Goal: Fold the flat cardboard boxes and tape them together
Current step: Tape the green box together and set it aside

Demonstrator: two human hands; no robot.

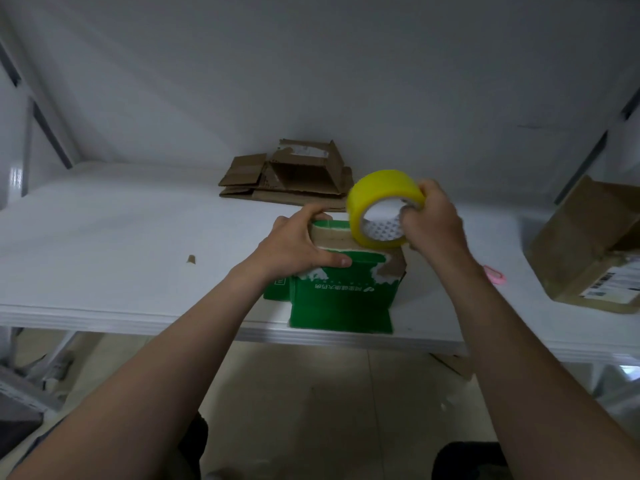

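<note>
Clamps the left fingers (311, 212) over the top of the green box (341, 299), pinning its flaps; hooks the right fingers (410, 216) through the yellow tape roll (377, 192), set against the box top. Holds the box at the near edge of the tabletop (104, 237). Looks folded, taping likely just begun; leaves flat cardboard (287, 180) at the back to fold. Cannot tell whether tape sticks yet: hides the seam under both hands.

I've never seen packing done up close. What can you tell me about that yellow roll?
The tape roll is a wide, glossy yellow ring with a white, patterned core. It stands on edge, its lower rim on the green box. The right hand grips it, fingers hooked into the core.
</note>
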